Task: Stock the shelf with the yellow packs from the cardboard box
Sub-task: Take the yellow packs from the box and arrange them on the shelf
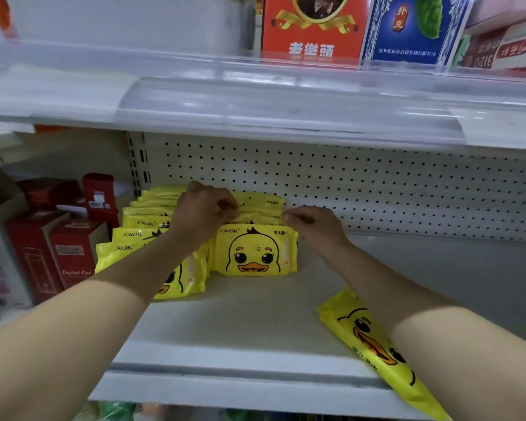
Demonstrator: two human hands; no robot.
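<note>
left hand (204,214) and right hand (315,227) pinch tops of yellow ckak packs (255,253) on the shelf (240,323); another duck pack (368,338) lies flat in front, red crystal cup boxes (70,256) leftward.

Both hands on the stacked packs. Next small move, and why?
Probably release the right row and have the right hand pick up the loose pack lying flat at the shelf front edge. It and the left hand grip the row's top edges; its packs stand upright, and it ends short of the left row.
</note>
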